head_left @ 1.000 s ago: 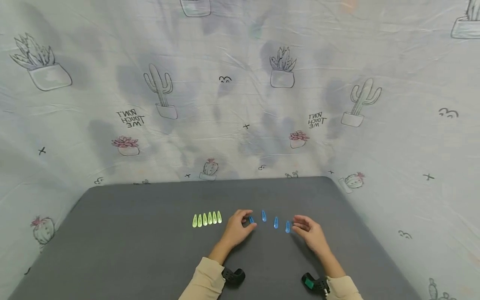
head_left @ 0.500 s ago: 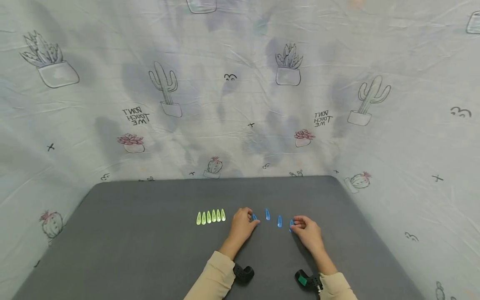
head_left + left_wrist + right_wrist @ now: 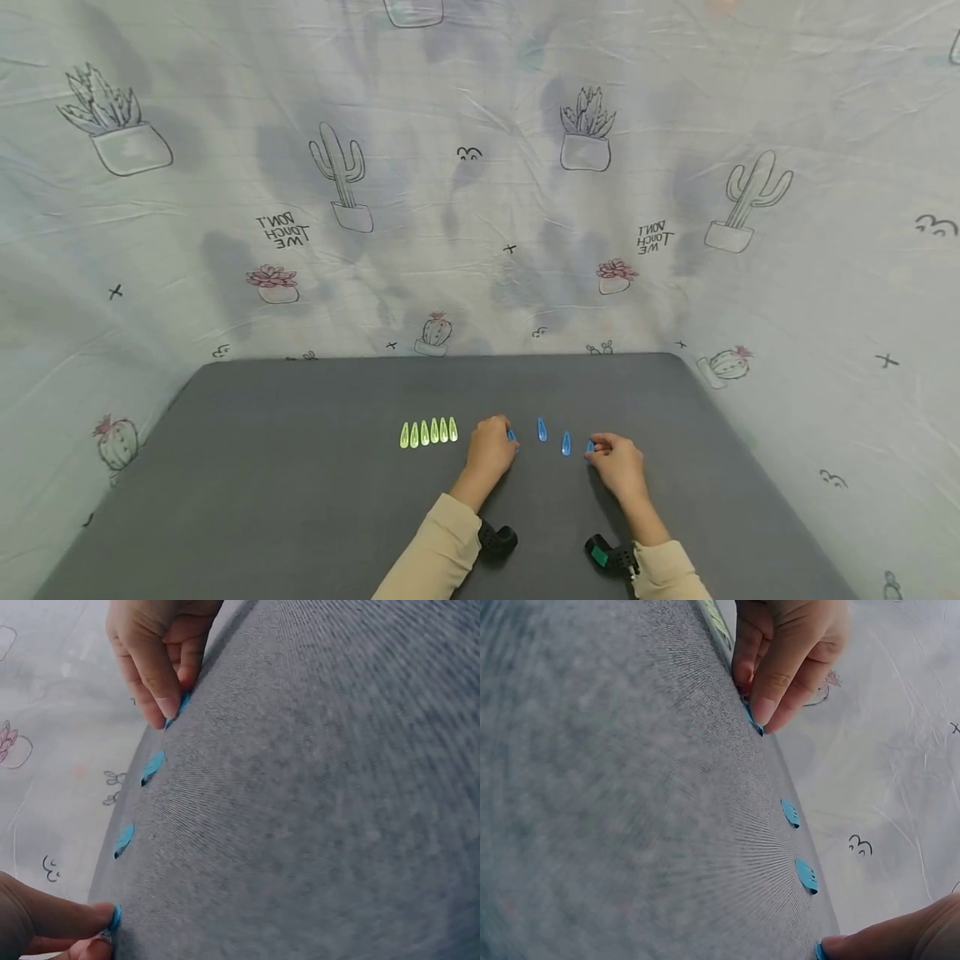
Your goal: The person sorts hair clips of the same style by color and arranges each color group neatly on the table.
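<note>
My left hand (image 3: 491,448) pinches the leftmost blue snap hair clip (image 3: 512,437) between thumb and fingers. At the other end of the blue row, my right hand (image 3: 618,465) grips another blue hair clip (image 3: 590,448) by thumb and fingertips. Both pinched clips are partly covered by fingers; in the left wrist view the near clip (image 3: 115,918) shows at the thumb tip, close over the table. Two more blue hair clips, one (image 3: 542,429) set farther back and one (image 3: 566,443) nearer, lie between the hands.
Several yellow-green hair clips (image 3: 428,432) lie side by side in a row left of the left hand. The grey table (image 3: 300,483) ends at a pale curtain (image 3: 390,275) printed with cacti. Each wrist wears a black camera mount (image 3: 497,542).
The right hand has moved in from beside the rightmost blue clip and now pinches it. The left hand's fingers have closed in on the leftmost blue clip. The head view has shifted slightly.
</note>
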`<state>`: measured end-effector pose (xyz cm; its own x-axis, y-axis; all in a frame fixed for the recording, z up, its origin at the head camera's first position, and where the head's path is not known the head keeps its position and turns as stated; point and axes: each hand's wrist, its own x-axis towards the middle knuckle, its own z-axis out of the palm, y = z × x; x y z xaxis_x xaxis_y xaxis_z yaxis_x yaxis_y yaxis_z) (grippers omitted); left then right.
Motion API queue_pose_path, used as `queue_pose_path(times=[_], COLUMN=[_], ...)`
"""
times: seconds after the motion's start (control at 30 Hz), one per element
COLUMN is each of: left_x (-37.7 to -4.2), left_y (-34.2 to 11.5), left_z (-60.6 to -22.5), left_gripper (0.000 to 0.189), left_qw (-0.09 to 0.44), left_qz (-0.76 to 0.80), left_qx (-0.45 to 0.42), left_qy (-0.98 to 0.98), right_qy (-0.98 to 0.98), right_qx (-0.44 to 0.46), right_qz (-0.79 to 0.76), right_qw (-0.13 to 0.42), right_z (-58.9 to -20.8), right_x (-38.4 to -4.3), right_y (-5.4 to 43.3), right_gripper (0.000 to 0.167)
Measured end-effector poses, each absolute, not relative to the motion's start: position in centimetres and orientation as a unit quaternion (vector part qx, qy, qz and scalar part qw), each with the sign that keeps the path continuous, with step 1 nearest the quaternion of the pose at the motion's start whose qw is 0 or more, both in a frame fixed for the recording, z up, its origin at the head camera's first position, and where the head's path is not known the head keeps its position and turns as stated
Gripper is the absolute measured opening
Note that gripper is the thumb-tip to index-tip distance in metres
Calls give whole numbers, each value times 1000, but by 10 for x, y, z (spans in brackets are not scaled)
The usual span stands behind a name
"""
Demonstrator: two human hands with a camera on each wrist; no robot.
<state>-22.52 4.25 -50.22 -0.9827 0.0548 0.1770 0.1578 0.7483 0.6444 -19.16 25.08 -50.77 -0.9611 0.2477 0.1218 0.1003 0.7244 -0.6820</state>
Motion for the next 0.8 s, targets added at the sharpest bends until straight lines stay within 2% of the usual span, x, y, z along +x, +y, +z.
queue_pose_path(times=[0.4,0.63,0.8], left_x=[-224,-220,-217], left_y=[42,37,29], left_z=[-499,-502,-506], left_gripper=[20,19,19], left_qw=[67,64,30], left_qz=[-398,-434,-490], left_qx=[-23,-39,-60], left_qy=[-915,-898,-869], right_qy=[-914,-912,-913], right_qx=[-106,-105,-108], right_qz=[379,384,383], right_qw=[98,95,96], right_z=[-507,-509,-510], right_x=[-190,-190,-192], right_y=[253,255,256], right_gripper=[28,28,29])
